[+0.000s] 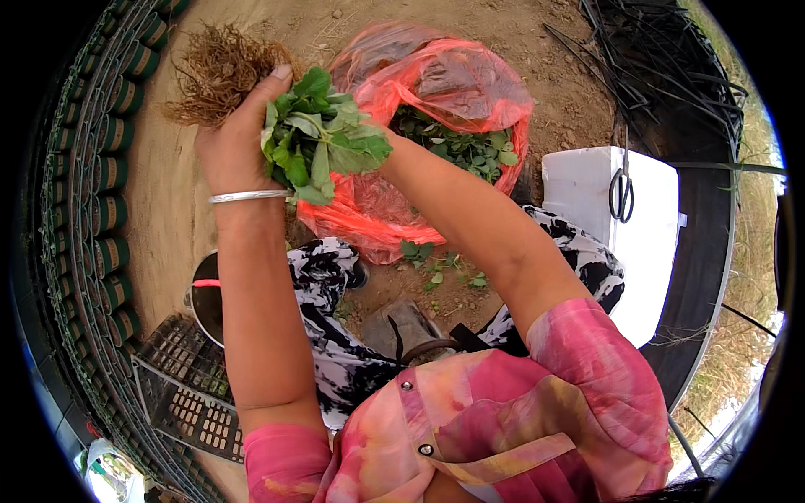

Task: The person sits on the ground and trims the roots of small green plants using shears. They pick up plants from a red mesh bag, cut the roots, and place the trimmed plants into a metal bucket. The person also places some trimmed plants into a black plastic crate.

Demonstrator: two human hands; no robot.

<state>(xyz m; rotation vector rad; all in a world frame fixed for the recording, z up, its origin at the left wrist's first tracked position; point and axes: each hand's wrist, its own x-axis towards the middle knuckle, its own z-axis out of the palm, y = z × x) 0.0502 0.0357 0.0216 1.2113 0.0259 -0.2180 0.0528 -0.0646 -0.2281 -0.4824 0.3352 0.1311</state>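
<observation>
My left hand (242, 135) is closed around a bunch of leafy seedlings, thumb on top. The bunch's brown bare roots (217, 72) stick out beyond the hand at the upper left, and its green leaves (321, 138) fan out on the right. Behind those leaves my right hand (385, 135) is mostly hidden; only the wrist side shows, so its grip cannot be made out. Under my right forearm lies an open red plastic bag (465, 78) with more green leafy plants (471, 151) inside.
A white box (648, 251) stands at the right, with black-handled scissors (621, 195) on it. Black strips (660, 69) lie piled at the upper right. At the lower left are a black plastic crate (182, 383) and a dark bucket (206, 302). Rows of green pots (113, 173) line the left.
</observation>
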